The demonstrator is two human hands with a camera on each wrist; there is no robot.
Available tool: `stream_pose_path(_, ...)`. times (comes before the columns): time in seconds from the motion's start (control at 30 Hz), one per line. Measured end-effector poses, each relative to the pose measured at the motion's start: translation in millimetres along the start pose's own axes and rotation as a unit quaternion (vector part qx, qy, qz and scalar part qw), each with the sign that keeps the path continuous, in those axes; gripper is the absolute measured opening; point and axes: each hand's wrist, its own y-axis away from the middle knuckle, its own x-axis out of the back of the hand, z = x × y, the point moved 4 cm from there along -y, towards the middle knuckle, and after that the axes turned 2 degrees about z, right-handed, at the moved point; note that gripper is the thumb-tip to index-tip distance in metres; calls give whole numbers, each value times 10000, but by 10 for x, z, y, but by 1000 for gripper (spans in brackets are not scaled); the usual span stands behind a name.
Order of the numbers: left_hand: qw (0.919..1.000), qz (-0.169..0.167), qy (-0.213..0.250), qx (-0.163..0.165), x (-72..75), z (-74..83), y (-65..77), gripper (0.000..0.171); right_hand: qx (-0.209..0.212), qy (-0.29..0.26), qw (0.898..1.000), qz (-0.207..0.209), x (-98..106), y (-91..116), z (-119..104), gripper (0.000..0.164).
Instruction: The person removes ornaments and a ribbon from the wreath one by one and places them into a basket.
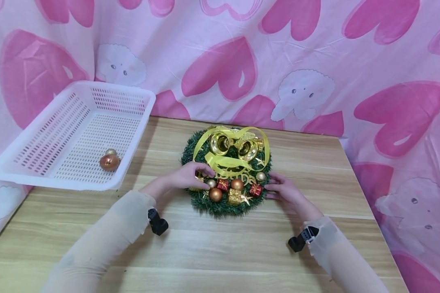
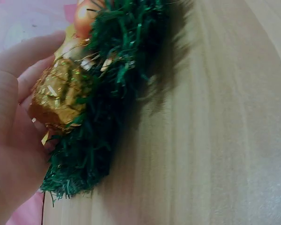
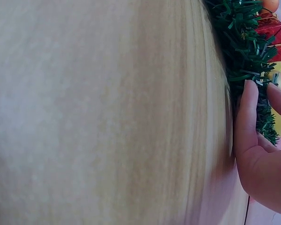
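Right now our left fingers [image 2: 23, 61] are curled round a gold foil ornament [image 2: 61, 96] seated in the wreath's [image 1: 225, 171] left rim, thumb and fingertips pinching it against the green tinsel. Our left hand [image 1: 185, 177] comes in over that rim from the near-left side. Our right fingers [image 3: 248, 112] lie straight against the wreath's right edge, pressing on the tinsel and gripping nothing, so our right hand [image 1: 284, 191] seems only to steady it.

We judge the stripping barely begun. One copper bauble [image 1: 109, 162] with a smaller pale ball beside it sits in the white basket [image 1: 29, 171], well to the left of the wreath on the counter [image 1: 205, 252]. Left on the wreath are two gold bells [image 1: 234, 146] under a yellow ribbon at its far side, and along its near side a cluster of copper balls, red and gold gift boxes, small stars and a pale ball.

The wreath itself lies flat at mid-counter, between our two hands, touched by both.
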Motion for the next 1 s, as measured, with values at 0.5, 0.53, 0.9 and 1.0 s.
stream_pose_path(0.5,9979,-45,-638,49,-98,9,-67,40,-89,-3,10000,31,2,-2,-1,74)
stream_pose_path(0.53,9979,-44,-642,44,-98,11,-70,40,-80,-18,10000,31,2,-3,0,74)
stream_pose_path(0.9,9985,5,-537,59,-47,26,-48,34,-45,-78,10000,34,2,-5,6,74)
stream_pose_path(1.0,9990,60,-439,34,-26,33,-53,34,-39,-68,10000,51,4,-12,12,74)
